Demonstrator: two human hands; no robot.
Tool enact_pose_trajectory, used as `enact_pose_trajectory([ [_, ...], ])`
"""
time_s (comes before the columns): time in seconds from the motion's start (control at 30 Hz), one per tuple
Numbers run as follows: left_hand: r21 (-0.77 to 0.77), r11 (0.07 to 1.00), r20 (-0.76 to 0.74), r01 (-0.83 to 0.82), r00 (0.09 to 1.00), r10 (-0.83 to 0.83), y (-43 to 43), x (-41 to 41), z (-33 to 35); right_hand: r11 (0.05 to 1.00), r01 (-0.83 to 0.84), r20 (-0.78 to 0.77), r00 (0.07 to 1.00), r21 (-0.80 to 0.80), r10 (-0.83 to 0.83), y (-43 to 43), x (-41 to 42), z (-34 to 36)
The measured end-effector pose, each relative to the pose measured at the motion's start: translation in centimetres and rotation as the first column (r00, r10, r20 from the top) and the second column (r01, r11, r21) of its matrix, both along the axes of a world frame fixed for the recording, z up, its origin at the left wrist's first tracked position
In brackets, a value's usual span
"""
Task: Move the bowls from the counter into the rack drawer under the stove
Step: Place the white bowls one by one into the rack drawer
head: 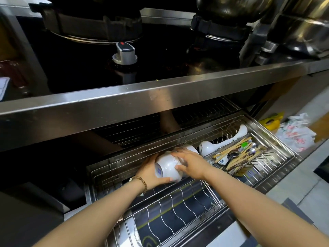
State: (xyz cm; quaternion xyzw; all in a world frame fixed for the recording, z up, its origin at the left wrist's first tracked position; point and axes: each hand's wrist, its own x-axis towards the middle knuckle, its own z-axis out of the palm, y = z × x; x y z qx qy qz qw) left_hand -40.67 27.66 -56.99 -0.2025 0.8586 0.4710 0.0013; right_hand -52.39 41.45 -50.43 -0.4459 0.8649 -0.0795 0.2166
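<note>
A stack of white bowls lies on its side at the back of the open steel rack drawer, its blue-marked foot pointing left. My left hand, a bead bracelet at its wrist, cups the stack from below and from the left, thumb along its lower edge. From the right, my right hand holds the stack, fingers spread over its top and thumb on its side. Another white bowl rim shows just behind my right hand.
A wire cutlery basket with chopsticks and spoons sits at the drawer's right. White ladles lie behind it. The steel counter edge overhangs the drawer, with the stove knob above. Plastic bags lie on the floor at right.
</note>
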Motion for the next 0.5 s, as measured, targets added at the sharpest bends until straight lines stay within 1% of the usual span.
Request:
enact_pose_trajectory([
  [0.07, -0.010, 1.000, 0.022, 0.000, 1.000, 0.000, -0.4, 0.9, 0.5, 0.998, 0.051, 0.040, 0.998, -0.033, -0.050, 0.2, 0.0, 0.8],
  [0.2, -0.085, 0.994, 0.068, 0.069, 0.996, -0.063, -1.3, 2.6, 2.8, 0.976, 0.178, 0.090, 0.982, -0.125, -0.167, 1.4, 0.3, 3.3],
  [0.27, -0.126, 0.989, 0.037, 0.083, 0.996, -0.079, -1.5, 3.6, 5.0, 0.953, 0.226, 0.138, 0.970, -0.201, -0.200, 2.2, 1.0, 5.0],
  [0.37, -0.173, 0.980, -0.048, 0.094, 0.993, -0.104, -1.3, 5.4, 9.1, 0.914, 0.232, 0.177, 0.967, -0.333, -0.181, 3.3, 2.8, 7.9],
  [0.5, -0.264, 0.954, -0.135, 0.144, 0.974, -0.184, -0.4, 8.4, 15.2, 0.871, 0.192, 0.138, 0.980, -0.452, -0.145, 4.2, 5.8, 12.3],
])
